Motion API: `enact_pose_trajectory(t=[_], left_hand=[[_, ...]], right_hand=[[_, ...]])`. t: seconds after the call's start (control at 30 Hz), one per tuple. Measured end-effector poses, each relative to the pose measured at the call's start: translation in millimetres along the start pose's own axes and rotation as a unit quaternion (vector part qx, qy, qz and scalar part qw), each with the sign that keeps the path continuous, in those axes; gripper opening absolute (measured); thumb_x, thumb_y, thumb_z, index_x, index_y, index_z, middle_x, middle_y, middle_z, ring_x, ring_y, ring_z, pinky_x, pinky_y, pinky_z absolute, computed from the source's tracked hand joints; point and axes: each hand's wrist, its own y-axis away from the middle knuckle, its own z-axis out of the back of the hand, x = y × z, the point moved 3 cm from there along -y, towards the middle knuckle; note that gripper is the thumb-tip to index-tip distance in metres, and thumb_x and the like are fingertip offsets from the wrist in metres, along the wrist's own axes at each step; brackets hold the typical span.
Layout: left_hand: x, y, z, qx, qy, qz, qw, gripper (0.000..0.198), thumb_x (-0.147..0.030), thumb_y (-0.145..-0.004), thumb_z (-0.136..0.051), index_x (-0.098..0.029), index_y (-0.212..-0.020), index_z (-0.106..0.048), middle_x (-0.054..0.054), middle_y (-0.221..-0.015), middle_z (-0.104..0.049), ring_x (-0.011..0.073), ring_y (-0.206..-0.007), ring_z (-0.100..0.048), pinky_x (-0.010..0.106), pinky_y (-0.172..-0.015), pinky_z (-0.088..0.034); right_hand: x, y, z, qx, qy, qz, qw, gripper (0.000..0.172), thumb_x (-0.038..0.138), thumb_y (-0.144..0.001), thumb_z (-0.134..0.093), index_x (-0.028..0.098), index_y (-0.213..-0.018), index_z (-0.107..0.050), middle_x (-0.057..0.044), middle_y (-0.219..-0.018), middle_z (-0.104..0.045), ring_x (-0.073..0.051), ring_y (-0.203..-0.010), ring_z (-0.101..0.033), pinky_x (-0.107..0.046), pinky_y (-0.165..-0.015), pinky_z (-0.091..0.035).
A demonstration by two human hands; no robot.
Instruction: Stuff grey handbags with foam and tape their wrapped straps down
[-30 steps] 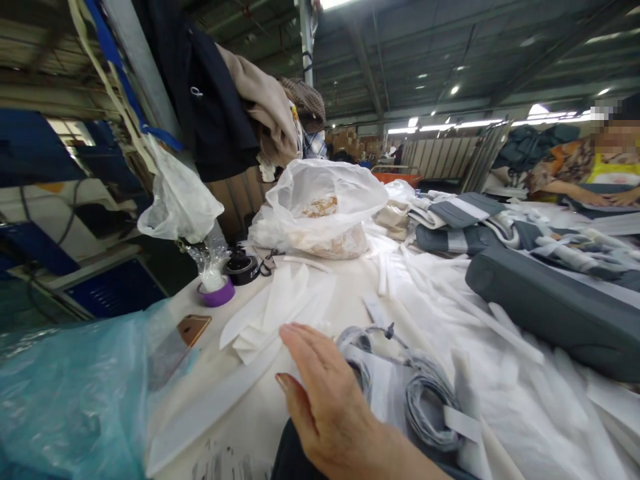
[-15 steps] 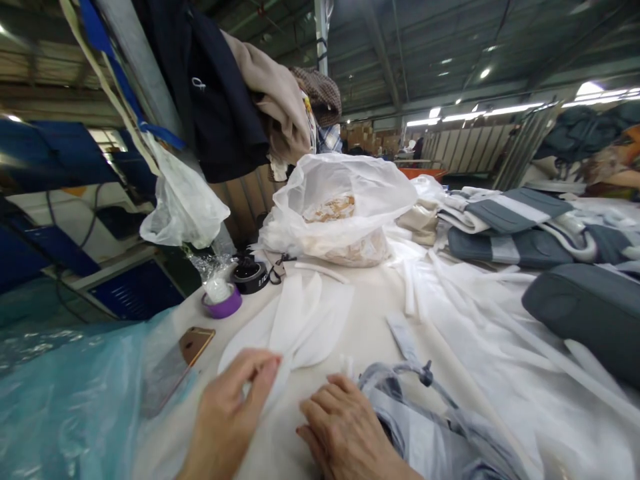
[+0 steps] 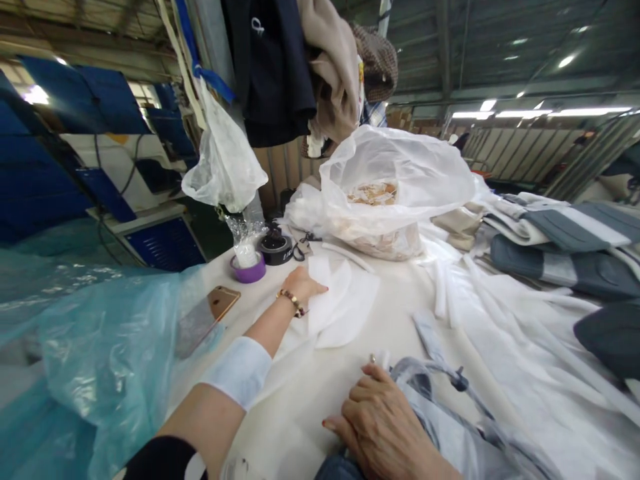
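Note:
My left hand [image 3: 303,288], with a beaded bracelet at the wrist, is over the stacked thin white sheets [image 3: 345,313]. One finger with a red nail points right, and the other fingers are hidden behind the hand. In the lower middle, my right hand [image 3: 387,420] has its fingers curled under, with the thumb out to the left. A tiny shiny metal tip [image 3: 373,359] shows just beyond its fingertips; what the palm covers is hidden. Right beside this hand lies a grey bundle in clear plastic [image 3: 450,420] with a looped cord [image 3: 457,379].
A purple tape roll [image 3: 249,270], a black tape roll [image 3: 275,251] and a phone [image 3: 223,301] lie at the left. Behind them stands an open translucent bag [image 3: 420,217]. Folded dark grey pieces [image 3: 540,260] are at the right, teal plastic [image 3: 110,360] at the left.
My left hand has moved forward from the near edge onto the white sheets, its forearm now showing. The right hand stays by the grey bundle. The view has turned left.

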Motion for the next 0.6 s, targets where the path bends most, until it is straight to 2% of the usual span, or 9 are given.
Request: enact_pose_trajectory(t=[0.07, 0.17, 0.3, 0.37, 0.43, 0.5, 0.6], left_hand=[[4.4, -2.7, -1.1, 0.011, 0.045, 0.028, 0.999, 0.023, -0.035, -0.084, -0.061, -0.012, -0.086, -0.060, 0.003, -0.086, -0.062, 0.0166, -0.080, -0.060, 0.036, -0.075, -0.050], [-2.7, 5.9, 3.4, 0.011, 0.145, 0.038, 0.989, 0.020, -0.031, -0.082, -0.063, -0.011, -0.081, -0.059, 0.002, -0.078, -0.061, 0.0138, -0.069, -0.058, 0.030, -0.065, -0.049], [-17.8, 43.2, 27.8, 0.018, 0.290, -0.005, 0.957, 0.019, -0.014, -0.065, -0.069, -0.010, -0.080, -0.059, 0.002, -0.076, -0.063, 0.0146, -0.067, -0.059, 0.026, -0.062, -0.045], [-15.8, 69.2, 40.3, 0.035, 0.356, -0.039, 0.933, 0.025, -0.015, -0.061, -0.069, -0.011, -0.084, -0.061, 0.002, -0.079, -0.065, 0.0160, -0.073, -0.060, 0.027, -0.068, -0.046], [-4.4, 95.4, 47.1, 0.051, 0.427, -0.052, 0.901, 0.030, -0.019, -0.055, -0.071, -0.012, -0.083, -0.061, 0.002, -0.076, -0.064, 0.0183, -0.075, -0.060, 0.030, -0.072, -0.046], [14.2, 117.8, 46.7, 0.059, 0.465, -0.020, 0.883, 0.033, -0.023, -0.052, -0.073, -0.013, -0.082, -0.061, 0.001, -0.071, -0.062, 0.0195, -0.074, -0.059, 0.033, -0.073, -0.045], [41.2, 141.2, 37.8, 0.061, 0.483, 0.041, 0.873, 0.033, -0.026, -0.053, -0.074, -0.015, -0.080, -0.058, -0.002, -0.066, -0.057, 0.0198, -0.073, -0.058, 0.033, -0.073, -0.044]], right_hand=[[-0.1, -0.2, 2.1, 0.021, -0.012, -0.003, 1.000, 0.036, 0.035, -0.086, -0.060, 0.020, -0.053, -0.057, 0.003, -0.054, -0.059, -0.014, -0.058, -0.055, -0.037, -0.085, -0.037], [-1.6, 0.2, 4.2, 0.047, -0.031, -0.007, 0.998, 0.037, 0.033, -0.090, -0.053, 0.020, -0.055, -0.057, 0.002, -0.057, -0.060, -0.015, -0.061, -0.056, -0.037, -0.088, -0.036], [0.9, -0.8, 15.8, 0.043, -0.055, 0.005, 0.998, 0.043, 0.033, -0.096, -0.040, 0.020, -0.059, -0.058, 0.002, -0.060, -0.058, -0.014, -0.063, -0.056, -0.040, -0.097, -0.032], [6.1, -1.8, 23.3, 0.017, -0.059, 0.025, 0.998, 0.041, 0.031, -0.097, -0.035, 0.021, -0.066, -0.059, 0.003, -0.064, -0.060, -0.014, -0.069, -0.058, -0.041, -0.105, -0.024], [14.1, -0.7, 25.7, -0.011, -0.054, 0.065, 0.996, 0.039, 0.032, -0.098, -0.032, 0.021, -0.073, -0.059, 0.003, -0.067, -0.061, -0.013, -0.073, -0.060, -0.039, -0.107, -0.022], [21.3, 3.6, 19.6, -0.019, -0.031, 0.097, 0.995, 0.044, 0.041, -0.098, -0.027, 0.020, -0.075, -0.058, 0.003, -0.062, -0.059, -0.013, -0.067, -0.060, -0.034, -0.104, -0.027], [24.5, 12.6, 1.3, 0.023, 0.013, 0.092, 0.995, 0.051, 0.049, -0.097, -0.021, 0.019, -0.075, -0.056, 0.003, -0.056, -0.055, -0.014, -0.056, -0.057, -0.032, -0.099, -0.035]])
